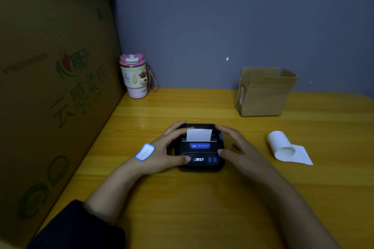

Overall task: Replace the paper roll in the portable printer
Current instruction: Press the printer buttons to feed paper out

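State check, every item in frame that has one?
Black portable printer: lid closed, display lit, white paper strip sticking out.
Loose white paper roll: on table, partly unrolled.
Small brown cardboard box: flaps open.
Pink-lidded tumbler: upright, closed.
Left hand: on printer.
Right hand: open beside printer.

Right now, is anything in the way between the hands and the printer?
No. The left hand rests on the printer's left side, and the right hand is right beside its right side. The cup, box and loose paper sit well away.
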